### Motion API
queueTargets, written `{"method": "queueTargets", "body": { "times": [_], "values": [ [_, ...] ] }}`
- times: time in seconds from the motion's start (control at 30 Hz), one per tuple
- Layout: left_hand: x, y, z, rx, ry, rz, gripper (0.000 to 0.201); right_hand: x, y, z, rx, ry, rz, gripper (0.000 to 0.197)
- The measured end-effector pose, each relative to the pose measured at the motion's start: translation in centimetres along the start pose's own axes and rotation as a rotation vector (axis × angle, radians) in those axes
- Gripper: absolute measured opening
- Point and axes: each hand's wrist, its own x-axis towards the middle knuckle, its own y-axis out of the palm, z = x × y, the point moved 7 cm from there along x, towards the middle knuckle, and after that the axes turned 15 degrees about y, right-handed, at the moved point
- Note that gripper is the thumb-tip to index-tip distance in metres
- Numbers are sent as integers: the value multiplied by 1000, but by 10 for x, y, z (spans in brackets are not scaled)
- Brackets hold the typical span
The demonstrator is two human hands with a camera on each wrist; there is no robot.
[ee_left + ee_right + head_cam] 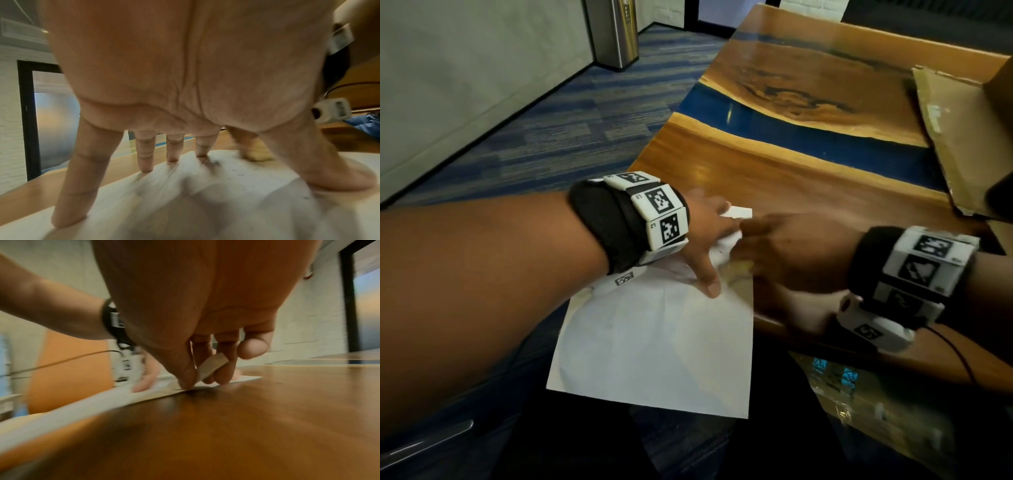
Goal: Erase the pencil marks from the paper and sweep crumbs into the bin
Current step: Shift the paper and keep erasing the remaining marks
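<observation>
A white sheet of paper (654, 342) lies over the near left corner of the wooden table (808, 178) and hangs past its edge. My left hand (705, 236) presses it flat with spread straight fingers (146, 164) and thumb (339, 175). My right hand (784, 250), blurred in the head view, pinches a pale rectangular eraser (211, 368) between thumb and fingers, its lower end on the paper (102, 400) near the sheet's right edge. Small dark specks and faint pencil marks (211, 164) dot the paper (236, 194) in front of the left fingers.
A steel bin (616, 32) stands on the blue carpet at the far left by the wall. A flattened cardboard box (962, 130) lies on the table's right side. Crinkled clear plastic (876, 404) sits below the table's near edge.
</observation>
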Motion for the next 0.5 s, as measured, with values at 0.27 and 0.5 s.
{"method": "queueTargets", "body": {
  "times": [0.27, 0.5],
  "values": [
    [-3, 5, 1, -62, -11, -26, 126, -7, 0, 13, -10, -99, -51, 29],
    [-5, 9, 3, -81, -16, -30, 127, 4, -5, 2, 8, -2, -66, 28]
  ]
}}
